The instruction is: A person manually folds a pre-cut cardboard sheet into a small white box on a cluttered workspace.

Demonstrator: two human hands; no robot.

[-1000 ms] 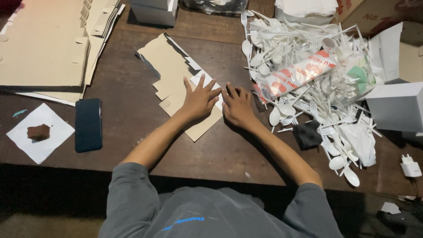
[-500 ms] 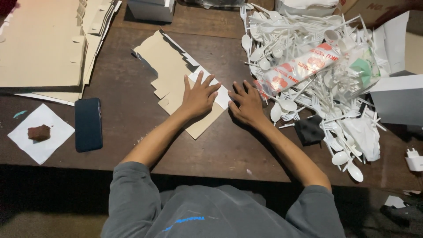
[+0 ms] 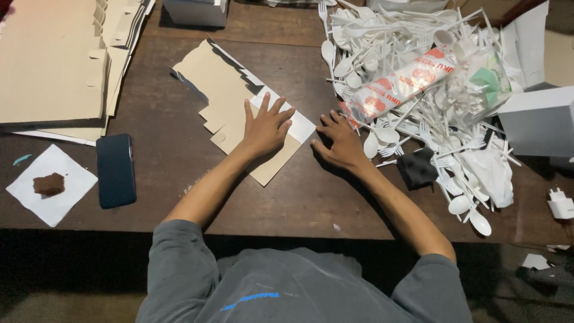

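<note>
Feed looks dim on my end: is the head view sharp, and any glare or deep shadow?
Head view: sharp on the left hand and right hand; the white cutlery pile is bright, nearly washed out; the dark table is dim; below its near edge is deep shadow.

Red-white packet [image 3: 399, 88] on cutlery heap [image 3: 418, 60]

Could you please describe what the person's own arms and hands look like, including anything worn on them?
Both arms are bare from above the elbow down. The left hand and right hand wear no gloves, rings or watch. Short grey sleeves belong to a grey T-shirt with a small blue mark.
</note>
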